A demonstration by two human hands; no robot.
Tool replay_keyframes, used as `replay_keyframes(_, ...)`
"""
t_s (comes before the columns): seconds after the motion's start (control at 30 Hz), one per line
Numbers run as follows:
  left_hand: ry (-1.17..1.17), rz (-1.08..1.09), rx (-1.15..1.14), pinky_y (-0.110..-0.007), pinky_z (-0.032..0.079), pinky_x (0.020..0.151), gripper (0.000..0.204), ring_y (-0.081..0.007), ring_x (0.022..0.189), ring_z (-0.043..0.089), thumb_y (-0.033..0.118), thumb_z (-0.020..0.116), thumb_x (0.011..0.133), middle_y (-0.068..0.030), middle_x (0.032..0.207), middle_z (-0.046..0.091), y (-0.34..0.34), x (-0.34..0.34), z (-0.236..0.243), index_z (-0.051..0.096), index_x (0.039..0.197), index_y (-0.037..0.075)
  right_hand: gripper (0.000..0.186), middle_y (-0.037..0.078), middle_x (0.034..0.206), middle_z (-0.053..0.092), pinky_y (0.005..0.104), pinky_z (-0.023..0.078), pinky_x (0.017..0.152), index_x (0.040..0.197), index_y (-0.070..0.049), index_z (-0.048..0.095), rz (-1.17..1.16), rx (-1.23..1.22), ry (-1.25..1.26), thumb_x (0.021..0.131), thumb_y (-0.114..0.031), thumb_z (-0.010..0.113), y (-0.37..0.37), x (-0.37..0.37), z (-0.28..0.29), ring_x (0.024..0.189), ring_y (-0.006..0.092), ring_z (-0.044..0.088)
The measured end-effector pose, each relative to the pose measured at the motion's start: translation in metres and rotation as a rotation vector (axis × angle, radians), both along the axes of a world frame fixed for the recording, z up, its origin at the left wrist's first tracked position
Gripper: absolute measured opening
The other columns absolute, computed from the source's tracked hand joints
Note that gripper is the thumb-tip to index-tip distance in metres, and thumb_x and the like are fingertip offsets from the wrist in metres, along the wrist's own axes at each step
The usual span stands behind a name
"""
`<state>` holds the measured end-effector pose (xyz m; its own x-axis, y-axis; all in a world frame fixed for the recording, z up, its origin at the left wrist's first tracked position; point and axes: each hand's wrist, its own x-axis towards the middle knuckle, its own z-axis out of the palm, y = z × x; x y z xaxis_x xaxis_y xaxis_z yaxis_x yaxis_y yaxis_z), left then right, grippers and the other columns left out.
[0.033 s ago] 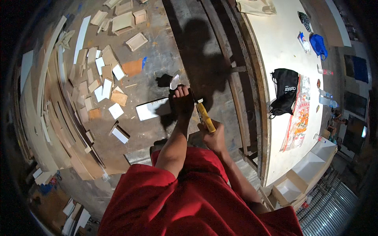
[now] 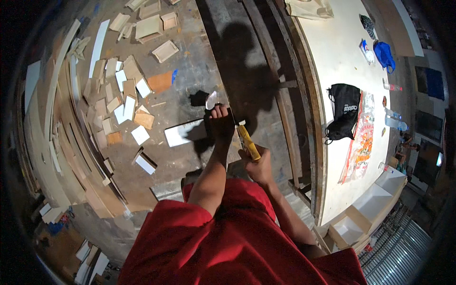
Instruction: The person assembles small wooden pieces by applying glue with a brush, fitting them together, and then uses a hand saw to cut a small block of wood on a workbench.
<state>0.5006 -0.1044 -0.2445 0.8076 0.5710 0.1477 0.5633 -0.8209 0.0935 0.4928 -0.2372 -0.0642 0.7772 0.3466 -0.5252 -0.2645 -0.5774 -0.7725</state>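
Wood offcuts (image 2: 121, 97) lie scattered over the dusty floor at far left; a white panel (image 2: 183, 134) lies flat beside them, its right end under the left hand (image 2: 221, 124), which is clenched in a fist around a thin dark strip (image 2: 231, 116) held upright; just right of it the right hand (image 2: 259, 166) is wrapped around a yellow utility knife (image 2: 248, 141), blade tip touching the strip; further right a black bag (image 2: 344, 111) rests on a white table (image 2: 332, 57).
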Motion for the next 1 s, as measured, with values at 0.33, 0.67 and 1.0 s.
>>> replay_keyframes(0.33, -0.055, -0.037, 0.085, -0.035, 0.039, 0.075, 0.014, -0.0218, 0.086, 0.053, 0.021, 0.057, 0.086, -0.0048, 0.091, 0.054, 0.002, 0.004, 0.002, 0.056, 0.098, 0.013, 0.037, 0.007, 0.068, 0.062, 0.0328, 0.045, 0.059, 0.085, 0.008, 0.065, -0.104, -0.051, 0.067, 0.084, -0.026, 0.077, -0.010, 0.023, 0.005, 0.063, 0.0111, 0.050)
replay_keyframes(0.67, -0.055, -0.082, -0.031, -0.040, 0.045, 0.071, 0.019, -0.0261, 0.086, 0.058, 0.024, 0.059, 0.085, -0.0082, 0.093, 0.057, 0.004, 0.001, -0.012, 0.056, 0.100, 0.011, 0.031, 0.005, 0.069, 0.060, 0.0299, 0.045, 0.060, 0.085, 0.008, 0.065, -0.177, -0.052, -0.031, 0.086, -0.022, 0.074, -0.007, 0.019, -0.013, 0.065, 0.0102, 0.051)
replay_keyframes(1.0, -0.033, 0.002, -0.157, -0.038, 0.043, 0.077, 0.023, -0.0259, 0.093, 0.057, 0.019, 0.059, 0.083, -0.0088, 0.103, 0.058, 0.008, 0.001, -0.010, 0.055, 0.104, 0.011, 0.021, 0.005, 0.072, 0.061, 0.0302, 0.047, 0.064, 0.088, 0.008, 0.066, -0.047, -0.110, 0.038, 0.086, -0.012, 0.068, -0.011, 0.027, 0.002, 0.071, 0.0090, 0.053)
